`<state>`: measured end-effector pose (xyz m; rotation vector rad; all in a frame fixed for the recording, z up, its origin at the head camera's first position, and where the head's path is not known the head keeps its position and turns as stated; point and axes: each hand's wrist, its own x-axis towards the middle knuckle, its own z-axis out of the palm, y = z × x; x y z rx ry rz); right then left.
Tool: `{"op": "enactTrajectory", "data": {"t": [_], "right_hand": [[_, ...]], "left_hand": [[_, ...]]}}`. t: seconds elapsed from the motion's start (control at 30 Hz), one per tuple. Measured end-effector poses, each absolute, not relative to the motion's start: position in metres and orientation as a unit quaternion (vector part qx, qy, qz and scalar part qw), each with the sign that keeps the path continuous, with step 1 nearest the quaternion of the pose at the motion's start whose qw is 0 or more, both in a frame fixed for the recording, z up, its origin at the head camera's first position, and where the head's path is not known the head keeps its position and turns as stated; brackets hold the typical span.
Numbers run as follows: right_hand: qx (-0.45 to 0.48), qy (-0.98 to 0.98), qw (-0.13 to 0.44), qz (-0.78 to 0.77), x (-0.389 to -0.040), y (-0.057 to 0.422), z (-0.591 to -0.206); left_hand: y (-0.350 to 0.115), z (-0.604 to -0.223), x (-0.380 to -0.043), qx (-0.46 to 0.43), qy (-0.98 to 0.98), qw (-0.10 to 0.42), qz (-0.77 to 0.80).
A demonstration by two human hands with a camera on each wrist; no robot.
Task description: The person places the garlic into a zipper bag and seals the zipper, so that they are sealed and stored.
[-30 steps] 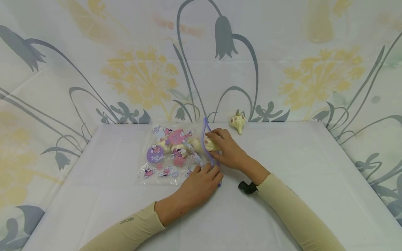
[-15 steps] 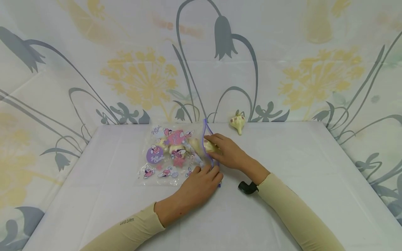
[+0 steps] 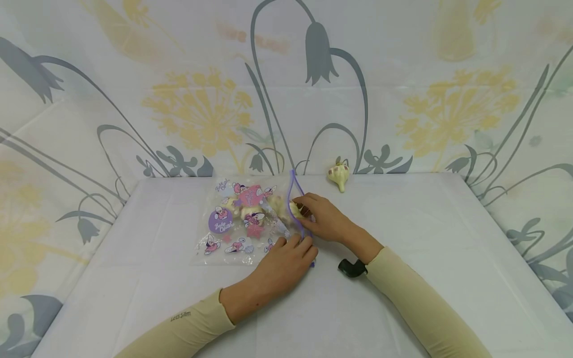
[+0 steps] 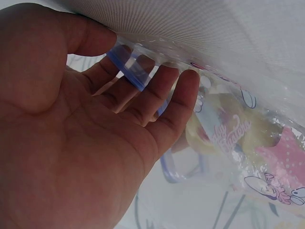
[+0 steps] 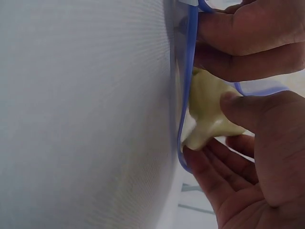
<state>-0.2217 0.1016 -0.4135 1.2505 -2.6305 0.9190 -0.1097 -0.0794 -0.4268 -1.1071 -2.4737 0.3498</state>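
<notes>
A clear zip bag (image 3: 219,253) with pink and purple cartoon prints lies flat, its purple-edged mouth parted on the right side. Through the film several pale garlic bulbs (image 3: 251,213) show. My left hand (image 3: 282,263) holds the near end of the mouth; in the left wrist view the thumb tip meets the blue zip strip (image 4: 128,69), with fingers curled around that edge. At the opening my right hand (image 3: 329,219) grips a garlic bulb (image 5: 209,107), thumb on one side and fingers on the other, the bulb partly inside the mouth.
Another garlic bulb (image 3: 338,175) lies at the back of the white table (image 3: 429,214), right of the bag. A dark device (image 3: 352,268) sits at my right wrist. Behind the table hangs a flower-printed cloth (image 3: 394,99).
My right hand's fingers have shifted slightly left, and the garlic bulb has gone further into the bag's mouth. The left hand stays put at the bag's edge.
</notes>
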Motion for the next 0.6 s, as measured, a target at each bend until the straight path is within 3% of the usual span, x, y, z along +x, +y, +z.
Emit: {"op": "enactTrajectory", "data": {"t": [0.6], "right_hand": [[0.361, -0.876, 0.035, 0.317, -0.2238, 0.0931, -0.4166]], "left_hand": [[-0.0782, -0.4237, -0.1082, -0.392, -0.893, 0.186, 0.123]]}}
